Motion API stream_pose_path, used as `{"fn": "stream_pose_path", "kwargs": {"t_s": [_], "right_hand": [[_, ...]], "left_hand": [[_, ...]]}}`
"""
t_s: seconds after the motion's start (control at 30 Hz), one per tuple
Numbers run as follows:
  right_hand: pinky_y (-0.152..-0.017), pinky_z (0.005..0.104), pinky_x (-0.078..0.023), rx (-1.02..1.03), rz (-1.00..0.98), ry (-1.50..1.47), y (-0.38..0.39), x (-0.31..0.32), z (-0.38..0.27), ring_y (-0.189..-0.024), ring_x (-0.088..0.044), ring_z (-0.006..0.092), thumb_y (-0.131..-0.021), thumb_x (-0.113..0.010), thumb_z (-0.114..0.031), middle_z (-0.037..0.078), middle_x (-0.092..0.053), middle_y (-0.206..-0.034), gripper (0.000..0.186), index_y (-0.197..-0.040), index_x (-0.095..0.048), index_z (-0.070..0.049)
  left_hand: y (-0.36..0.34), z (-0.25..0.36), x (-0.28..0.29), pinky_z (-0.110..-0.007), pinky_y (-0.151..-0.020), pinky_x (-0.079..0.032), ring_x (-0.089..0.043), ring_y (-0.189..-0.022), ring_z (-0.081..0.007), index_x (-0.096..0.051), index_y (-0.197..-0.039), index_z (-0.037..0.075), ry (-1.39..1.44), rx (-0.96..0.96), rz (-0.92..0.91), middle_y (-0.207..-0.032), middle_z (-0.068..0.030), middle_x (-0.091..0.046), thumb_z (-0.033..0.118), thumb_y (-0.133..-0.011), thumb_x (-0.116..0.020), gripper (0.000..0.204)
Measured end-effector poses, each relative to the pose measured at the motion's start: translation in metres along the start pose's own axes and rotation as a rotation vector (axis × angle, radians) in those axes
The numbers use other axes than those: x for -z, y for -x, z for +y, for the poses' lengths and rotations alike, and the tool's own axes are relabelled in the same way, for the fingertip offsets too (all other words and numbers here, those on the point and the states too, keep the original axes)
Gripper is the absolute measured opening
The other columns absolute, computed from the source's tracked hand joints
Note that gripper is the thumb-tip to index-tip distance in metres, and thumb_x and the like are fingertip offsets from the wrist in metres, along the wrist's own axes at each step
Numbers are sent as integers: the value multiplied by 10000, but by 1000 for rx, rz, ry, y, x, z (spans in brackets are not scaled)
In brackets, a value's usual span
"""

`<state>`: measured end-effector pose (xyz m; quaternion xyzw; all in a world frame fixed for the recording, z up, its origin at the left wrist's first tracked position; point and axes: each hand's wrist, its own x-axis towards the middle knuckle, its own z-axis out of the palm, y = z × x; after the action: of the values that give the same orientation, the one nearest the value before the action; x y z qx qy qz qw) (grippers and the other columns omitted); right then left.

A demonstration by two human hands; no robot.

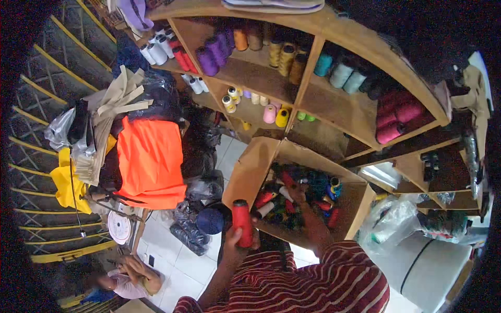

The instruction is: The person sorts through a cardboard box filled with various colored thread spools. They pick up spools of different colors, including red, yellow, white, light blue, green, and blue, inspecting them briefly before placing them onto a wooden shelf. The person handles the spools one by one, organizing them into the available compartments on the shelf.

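Red thread covers the cone (pixel 241 224) in the left hand (pixel 235 245), just outside the near left corner of the open cardboard box (pixel 250 164). The thumb and fingers are wrapped around its lower part, leaving the dark tip free. A loosened grip could drop it on the tiled floor (pixel 177 271) left of the box, since nothing visible lies under it to catch it.

The right hand (pixel 296 194) is down inside the box, fingers at another red thread cone (pixel 287 180); I cannot tell whether they have closed on it. Cones lie jumbled around that hand, so pulling one out might drag neighbours along if threads are crossed, though any loose ends are too small to make out. The white thread cone (pixel 266 209) at the box's near left side looks likeliest to be knocked, being close to the left hand. The multicoloured thread cone (pixel 334 188) by the box's right wall seems safer. A forearm brushing the near rim could shift the box toward the wooden shelf unit (pixel 308 68) beyond it.
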<state>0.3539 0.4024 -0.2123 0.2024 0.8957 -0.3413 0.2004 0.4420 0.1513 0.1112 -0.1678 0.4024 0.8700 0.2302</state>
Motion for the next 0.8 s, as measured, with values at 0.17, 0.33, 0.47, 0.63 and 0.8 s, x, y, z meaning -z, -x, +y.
{"fn": "stream_pose_path", "kwargs": {"t_s": [0.17,0.33,0.47,0.63,0.8], "right_hand": [[-919,333,-446,-36,-86,-555,96,62,-55,-1076,-583,196,-879,-651,-353,88,-616,-1172,501,-1283,-542,-79],[-909,310,-448,-30,-213,-1168,215,138,-129,-1096,-574,179,-891,-652,-266,71,-612,-1177,478,-1280,-521,-20],[-939,334,-442,115,-290,-1442,273,167,-179,-1099,-564,187,-915,-617,-197,71,-600,-1183,419,-1270,-507,-3],[-954,364,-444,292,-252,-1380,299,199,-223,-1122,-552,199,-921,-601,-179,89,-571,-1221,410,-1274,-480,-10],[-924,350,-464,411,-269,-1386,308,215,-246,-1092,-561,187,-927,-588,-176,92,-559,-1226,380,-1255,-478,-20]], "left_hand": [[4,7,-4,-282,-599,-461,-552,-651,-145,-511,-1175,-8,-146,2,156,-786,-51,-566,400,-961,-480,461],[10,29,-35,-282,-644,-471,-581,-720,-148,-531,-1137,-5,-194,-83,143,-823,-61,-591,412,-974,-474,451],[11,44,-61,-300,-780,-474,-594,-874,-153,-531,-1173,3,-162,-161,34,-984,-83,-609,414,-979,-475,459],[25,67,-89,-360,-813,-499,-590,-974,-177,-493,-1241,84,-150,-212,-29,-1076,-67,-591,445,-953,-484,462],[30,80,-99,-334,-800,-506,-580,-966,-162,-463,-1254,62,-122,-327,-65,-1072,-61,-571,439,-960,-481,478]]}}
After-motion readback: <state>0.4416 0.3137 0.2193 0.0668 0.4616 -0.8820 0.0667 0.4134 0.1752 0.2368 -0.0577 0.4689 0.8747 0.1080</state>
